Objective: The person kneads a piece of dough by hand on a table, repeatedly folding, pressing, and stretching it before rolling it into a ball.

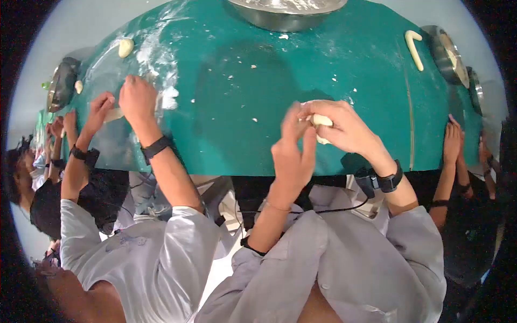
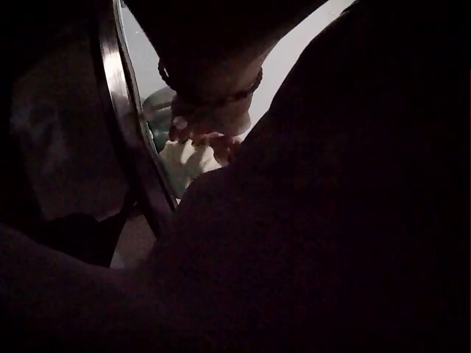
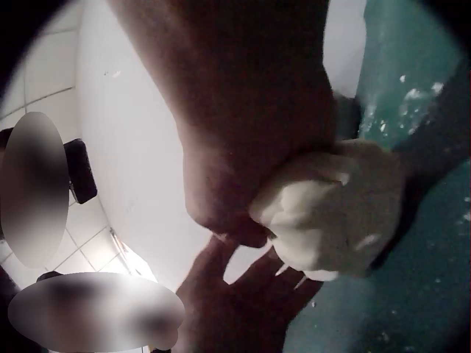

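Observation:
In the head view a piece of pale dough (image 1: pixel 322 120) is held by my right hand (image 1: pixel 347 128), whose fingers curl round it above the green table. My left hand (image 1: pixel 293 153) is upright just left of it, its blurred fingers reaching the right fingertips. The right wrist view shows the dough (image 3: pixel 331 213) as a folded, lumpy mass beside my right hand (image 3: pixel 243 162); fairly straight fingers of my left hand (image 3: pixel 243 301) reach its lower edge. The left wrist view is mostly dark, with dough (image 2: pixel 190 160) below a hand wearing a bracelet.
A metal bowl (image 1: pixel 288 16) stands at the table's far edge. A bent dough strip (image 1: pixel 414 51) and another bowl (image 1: pixel 449 56) lie at the right. A dough ball (image 1: pixel 126 48) and scattered flour (image 1: pixel 161 59) are at the left, near another person's hands (image 1: pixel 138 102).

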The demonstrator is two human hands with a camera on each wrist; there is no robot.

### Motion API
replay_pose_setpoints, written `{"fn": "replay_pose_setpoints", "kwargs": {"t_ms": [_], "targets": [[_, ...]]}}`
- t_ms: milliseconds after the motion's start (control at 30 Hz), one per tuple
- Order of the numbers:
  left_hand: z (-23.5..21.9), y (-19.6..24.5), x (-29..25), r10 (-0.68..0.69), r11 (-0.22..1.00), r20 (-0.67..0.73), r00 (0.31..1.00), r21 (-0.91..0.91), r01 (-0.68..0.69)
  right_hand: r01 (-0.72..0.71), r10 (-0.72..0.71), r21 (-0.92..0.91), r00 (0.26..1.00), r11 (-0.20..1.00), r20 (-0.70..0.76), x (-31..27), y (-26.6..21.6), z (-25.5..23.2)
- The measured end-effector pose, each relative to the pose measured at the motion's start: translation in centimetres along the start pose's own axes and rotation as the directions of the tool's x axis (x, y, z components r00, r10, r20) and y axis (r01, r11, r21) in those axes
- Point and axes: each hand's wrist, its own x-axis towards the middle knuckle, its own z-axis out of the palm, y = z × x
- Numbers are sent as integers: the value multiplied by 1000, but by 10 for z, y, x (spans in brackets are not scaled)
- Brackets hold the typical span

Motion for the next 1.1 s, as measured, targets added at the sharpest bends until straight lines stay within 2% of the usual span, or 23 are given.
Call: {"fn": "replay_pose_setpoints", "kwargs": {"t_ms": [67, 100, 133, 200, 233, 300, 400, 500, 600, 700, 733, 833, 867, 900, 933, 1000, 1067, 1100], "targets": [[-7, -3, 5, 18, 998, -40, 999, 64, -15, -38, 46, 91, 995, 995, -87, -14, 9, -4], [-18, -13, 16, 315, 920, -100, 944, 278, -278, -27, 43, 99, 987, 995, -155, -20, 15, -4], [-26, -16, 16, 81, 996, -173, 982, 50, -73, -14, 37, 106, 974, 994, -224, -25, 18, -5], [-36, -19, 21, 16, 995, -212, 977, -93, -37, -10, -8, -66, 965, 998, -262, -34, 8, -7], [-36, -21, 21, 21, 996, -193, 981, -80, -37, -1, -40, -151, 962, 989, -269, -38, 3, -8], [-34, -25, 21, 30, 998, -159, 987, -48, -38, -54, 20, -163, 979, 985, -205, -48, 0, -7], [-19, -29, 19, -4, 989, -144, 990, -147, -17, -138, 104, -199, 980, 970, -170, -56, -7, 9], [-5, -35, 25, -59, 977, -149, 987, -213, 26, -109, 30, -356, 975, 928, -219, -41, -19, 27], [3, -37, 32, -120, 954, -188, 975, -292, 61, -28, -19, -647, 998, 762, -66, -12, -27, 37], [-5, -41, 44, -163, 950, -237, 958, -299, 88, 2, 62, -650, 995, 760, 76, 20, -11, 38], [-9, -45, 46, -172, 947, -255, 952, -307, 89, 73, -47, -643, 997, 762, 57, 30, -2, 39], [-11, -53, 47, -210, 924, -273, 939, -370, 99, 98, -88, -581, 995, 808, 45, 60, 20, 40], [-6, -50, 49, -205, 919, -295, 933, -386, 79, 98, -129, -533, 991, 840, -22, 70, 27, 41], [-6, -46, 50, -192, 916, -313, 930, -398, 55, 14, -74, -508, 992, 861, -99, 82, 35, 41], [-11, -45, 48, -161, 938, -246, 956, -341, 70, -69, -20, -472, 983, 879, -180, 93, 42, 38], [-7, -38, 52, -132, 971, -171, 976, -220, 92, -237, 137, -168, 879, 957, -457, 112, 50, 25], [9, -33, 67, -103, 983, -37, 994, -156, 96, -204, 245, 139, 733, 969, -635, 116, 70, 14], [21, -31, 70, -117, 981, 54, 992, -146, 124, -111, 295, 300, 661, 948, -690, 112, 68, 12]]}}
